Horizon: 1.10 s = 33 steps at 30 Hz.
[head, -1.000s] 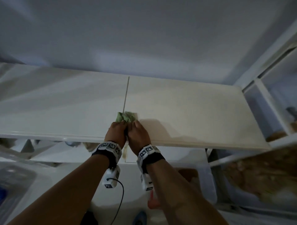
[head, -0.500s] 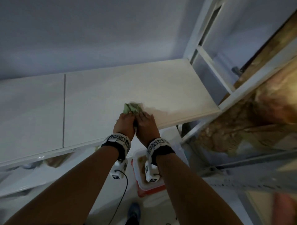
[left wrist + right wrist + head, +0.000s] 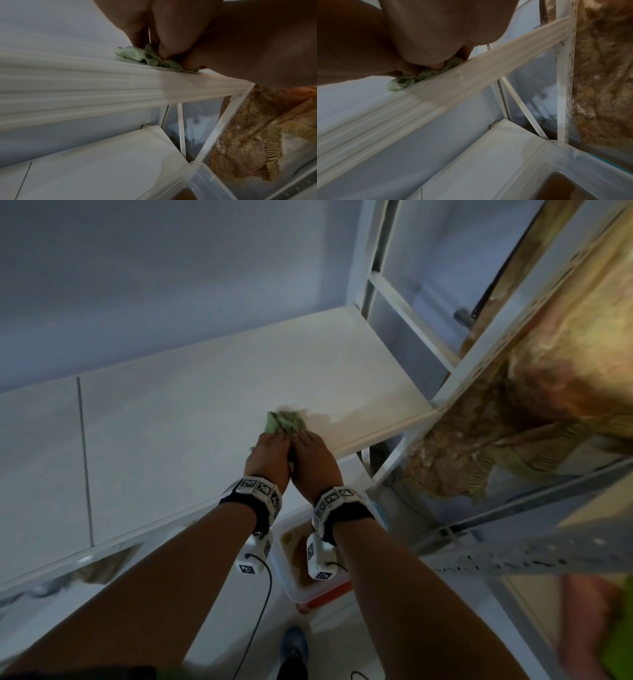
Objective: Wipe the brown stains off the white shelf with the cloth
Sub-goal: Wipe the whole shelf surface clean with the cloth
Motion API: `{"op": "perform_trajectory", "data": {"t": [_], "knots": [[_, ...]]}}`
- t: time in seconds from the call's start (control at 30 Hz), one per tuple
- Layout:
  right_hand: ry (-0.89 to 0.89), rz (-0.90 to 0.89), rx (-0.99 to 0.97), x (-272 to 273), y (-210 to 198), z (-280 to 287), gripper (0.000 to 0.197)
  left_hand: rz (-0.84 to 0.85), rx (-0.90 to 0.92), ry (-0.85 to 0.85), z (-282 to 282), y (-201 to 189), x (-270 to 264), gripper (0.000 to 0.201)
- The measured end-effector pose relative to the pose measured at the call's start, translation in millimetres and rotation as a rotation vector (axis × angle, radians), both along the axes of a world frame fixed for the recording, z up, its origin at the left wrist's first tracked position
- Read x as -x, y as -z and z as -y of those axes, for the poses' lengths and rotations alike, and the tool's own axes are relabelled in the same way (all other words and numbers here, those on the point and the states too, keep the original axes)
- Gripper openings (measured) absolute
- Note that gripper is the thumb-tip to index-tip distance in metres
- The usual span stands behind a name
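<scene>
A crumpled pale green cloth lies on the top of the white shelf, near its front edge and toward its right end. My left hand and right hand sit side by side on the cloth, fingers bent down into it and bunching it against the shelf. In the left wrist view the left hand pinches the cloth at the shelf's lip. In the right wrist view the right hand bears on the cloth. No brown stain shows plainly on the shelf around it.
A white upright post and cross braces close the shelf's right end. Brown fuzzy fabric hangs beyond it. A dark seam crosses the shelf at left. Below stand a lower shelf and a clear tub of brown liquid.
Both hands have slid the cloth rightward along the shelf, from the seam to near the right end. The head view has turned right with them.
</scene>
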State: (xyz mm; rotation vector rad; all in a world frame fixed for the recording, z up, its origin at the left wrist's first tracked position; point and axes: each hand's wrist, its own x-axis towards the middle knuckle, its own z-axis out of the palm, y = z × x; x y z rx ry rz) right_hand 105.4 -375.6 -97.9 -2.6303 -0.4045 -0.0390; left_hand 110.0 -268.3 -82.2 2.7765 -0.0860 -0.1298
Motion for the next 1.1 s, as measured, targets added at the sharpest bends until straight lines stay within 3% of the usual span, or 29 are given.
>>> {"op": "perform_trajectory", "data": {"t": [0.37, 0.63, 0.87, 1.1], "knots": [[0.054, 0.028, -0.037, 6, -11, -5, 0.038, -0.036, 0.008, 0.006, -4, -3, 1, 0.028], [0.091, -0.061, 0.043, 14, -19, -15, 0.033, -0.058, -0.052, 0.124, -15, -15, 15, 0.035], [0.040, -0.154, 0.162, 40, -39, -66, 0.039, -0.060, 0.024, 0.119, -69, -11, 37, 0.033], [-0.065, -0.187, 0.260, 60, -59, -161, 0.025, -0.130, 0.020, 0.045, -165, -23, 61, 0.027]]}}
